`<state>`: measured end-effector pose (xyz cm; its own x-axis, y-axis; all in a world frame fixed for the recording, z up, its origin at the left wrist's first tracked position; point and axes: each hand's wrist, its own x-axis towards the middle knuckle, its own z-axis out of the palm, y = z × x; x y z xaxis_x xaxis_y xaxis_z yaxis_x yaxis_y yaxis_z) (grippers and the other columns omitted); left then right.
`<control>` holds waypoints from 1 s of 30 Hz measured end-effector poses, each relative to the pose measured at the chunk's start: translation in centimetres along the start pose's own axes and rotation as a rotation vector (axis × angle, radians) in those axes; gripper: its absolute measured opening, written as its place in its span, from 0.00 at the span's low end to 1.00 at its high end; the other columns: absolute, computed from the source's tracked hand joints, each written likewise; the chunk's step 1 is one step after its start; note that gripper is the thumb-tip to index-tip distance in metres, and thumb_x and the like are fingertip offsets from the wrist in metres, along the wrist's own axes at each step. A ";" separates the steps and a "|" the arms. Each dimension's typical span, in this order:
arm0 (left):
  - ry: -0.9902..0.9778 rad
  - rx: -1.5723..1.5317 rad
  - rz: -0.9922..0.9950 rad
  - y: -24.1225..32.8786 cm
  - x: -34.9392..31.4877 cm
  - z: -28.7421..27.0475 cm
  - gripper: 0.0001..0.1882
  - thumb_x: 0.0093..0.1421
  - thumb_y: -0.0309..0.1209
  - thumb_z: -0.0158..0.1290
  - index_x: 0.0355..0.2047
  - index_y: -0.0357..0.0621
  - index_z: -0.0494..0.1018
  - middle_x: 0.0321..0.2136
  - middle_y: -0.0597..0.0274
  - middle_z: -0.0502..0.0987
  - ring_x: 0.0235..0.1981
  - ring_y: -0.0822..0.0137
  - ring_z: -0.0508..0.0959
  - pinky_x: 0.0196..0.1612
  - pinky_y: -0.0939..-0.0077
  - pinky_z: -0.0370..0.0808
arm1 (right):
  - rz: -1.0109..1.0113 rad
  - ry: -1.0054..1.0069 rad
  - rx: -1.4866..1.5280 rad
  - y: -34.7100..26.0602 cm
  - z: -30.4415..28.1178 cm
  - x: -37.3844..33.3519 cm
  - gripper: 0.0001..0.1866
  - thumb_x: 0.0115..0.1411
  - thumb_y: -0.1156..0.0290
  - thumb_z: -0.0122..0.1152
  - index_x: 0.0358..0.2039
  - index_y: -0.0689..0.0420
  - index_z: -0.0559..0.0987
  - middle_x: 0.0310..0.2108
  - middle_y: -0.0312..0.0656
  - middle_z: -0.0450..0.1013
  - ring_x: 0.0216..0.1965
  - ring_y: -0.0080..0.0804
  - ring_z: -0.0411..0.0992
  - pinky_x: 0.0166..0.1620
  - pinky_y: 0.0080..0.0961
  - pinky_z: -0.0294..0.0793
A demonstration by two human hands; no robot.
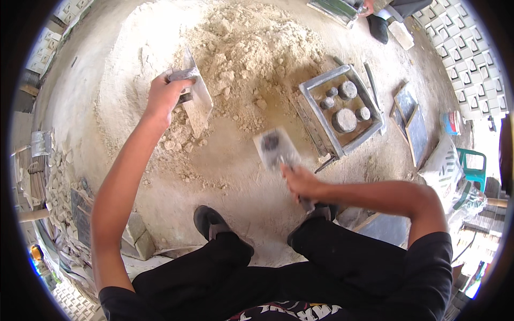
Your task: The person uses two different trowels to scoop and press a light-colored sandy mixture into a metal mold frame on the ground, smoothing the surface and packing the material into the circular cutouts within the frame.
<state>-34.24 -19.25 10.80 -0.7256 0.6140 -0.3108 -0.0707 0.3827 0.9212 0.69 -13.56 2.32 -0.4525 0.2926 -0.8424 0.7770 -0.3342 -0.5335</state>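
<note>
My left hand (166, 96) is closed around the handle of a plastering float (201, 104). Its flat metal blade stands tilted on edge against the left side of a heap of pale, crumbly sandy material (251, 51). In my right hand (302, 184) is a trowel (278, 147), gripped by its handle in front of my feet. The trowel's squarish blade is blurred and bears a dark patch. Just beyond it, to the right, lies a square metal frame (319, 122). Inside the frame, several round grey discs (344, 121) of different sizes sit on a brown surface.
Dark flat panels (416, 131) lie right of the frame, near a white sack (441, 163) and a green plastic stool (474, 166). At the top right, another person's shoe (378, 29) and hand show beside a second frame (337, 12). Broken pieces (59, 184) are piled at left.
</note>
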 end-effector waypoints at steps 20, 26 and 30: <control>-0.017 0.057 0.038 -0.2 0.9 0.4 0.13 0.53 0.25 0.58 0.38 0.33 0.74 0.31 0.58 0.76 0.29 0.72 0.76 0.32 0.77 0.75 | -0.608 0.543 -1.046 -18.2 -7.2 4.3 0.18 0.64 0.63 0.49 0.41 0.69 0.70 0.28 0.58 0.74 0.29 0.51 0.76 0.36 0.43 0.76; -0.023 0.092 0.014 -0.9 1.7 -0.3 0.14 0.53 0.26 0.57 0.41 0.37 0.74 0.32 0.60 0.77 0.29 0.71 0.78 0.32 0.78 0.75 | -0.628 0.704 -1.171 -17.0 -10.7 7.0 0.18 0.63 0.68 0.48 0.47 0.69 0.68 0.30 0.60 0.75 0.36 0.56 0.76 0.40 0.46 0.75; 0.002 0.081 0.008 -1.9 2.0 -1.3 0.15 0.53 0.26 0.58 0.42 0.36 0.74 0.33 0.59 0.77 0.30 0.71 0.77 0.34 0.76 0.75 | -0.630 0.602 -1.156 -16.5 -11.3 8.6 0.15 0.62 0.69 0.49 0.44 0.68 0.71 0.31 0.59 0.75 0.36 0.55 0.76 0.40 0.46 0.75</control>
<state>-36.44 -19.68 8.74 -0.7271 0.6161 -0.3028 -0.0095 0.4321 0.9018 -11.05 4.57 4.75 -0.8236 0.5378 -0.1805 0.5657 0.8019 -0.1922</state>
